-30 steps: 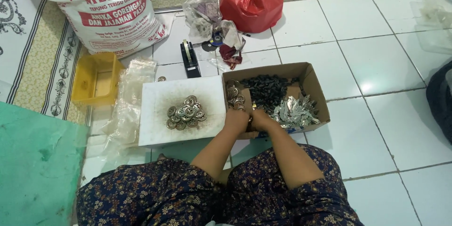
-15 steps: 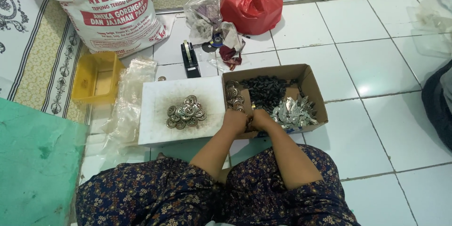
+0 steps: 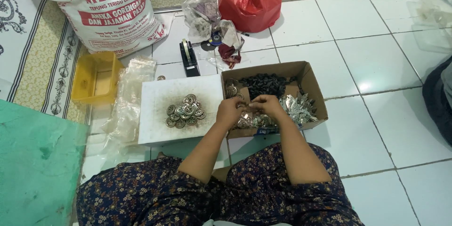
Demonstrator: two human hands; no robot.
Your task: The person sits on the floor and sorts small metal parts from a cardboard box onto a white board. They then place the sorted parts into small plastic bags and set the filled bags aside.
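1. Head view, looking down: a seated person's knees in dark floral cloth fill the bottom edge, on a white tiled floor [image 3: 376, 66].
2. Both forearms reach forward from the knees, and the two hands meet over the near left part of an open cardboard box [image 3: 314, 84].
3. The left hand [image 3: 230, 111] is curled with its fingers closed in a grip; the small thing inside it is hidden, so I cannot tell what it holds.
4. The right hand [image 3: 268, 106] touches the left, fingertips pinched together on a small metal piece too tiny to make out.
5. Just beneath the hands, inside the box, lies a heap of round metal pieces [image 3: 256, 121].
6. To the right in the same box lies a pile of flat silvery metal parts [image 3: 299, 108]; at the far side sits a heap of small black parts [image 3: 266, 84].
7. Just left of the box, touching it, lies a white board [image 3: 160, 122] carrying a small pile of round metal discs [image 3: 185, 111].
8. Left of the board are crumpled clear plastic bags [image 3: 129, 99], then a yellow plastic tray [image 3: 96, 77]; a green mat [image 3: 37, 165] covers the near left corner.
9. Beyond the board stands a black tape dispenser [image 3: 189, 58].
10. Farthest away are a large white printed sack [image 3: 108, 9], a clear bag of odds and ends [image 3: 207, 16] and a knotted red plastic bag [image 3: 249, 2].
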